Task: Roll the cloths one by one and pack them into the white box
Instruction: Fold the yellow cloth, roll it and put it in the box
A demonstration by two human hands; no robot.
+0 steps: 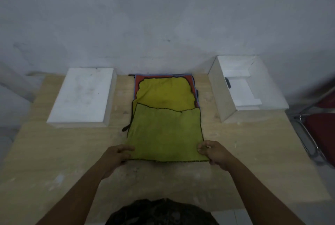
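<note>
A green cloth (164, 132) with a black hem lies flat on the wooden table (235, 152), its far edge overlapping a stack of cloths (164, 92) topped by a yellow one, with orange and blue edges showing beneath. My left hand (116, 157) pinches the green cloth's near left corner. My right hand (213, 154) pinches its near right corner. An open white box (223, 97) stands at the back right, holding white inserts and a small dark item.
A white box lid (81, 97) lies upside down at the back left. A chair with a red seat and metal frame (311, 134) stands beyond the table's right edge. A grey wall rises behind the table.
</note>
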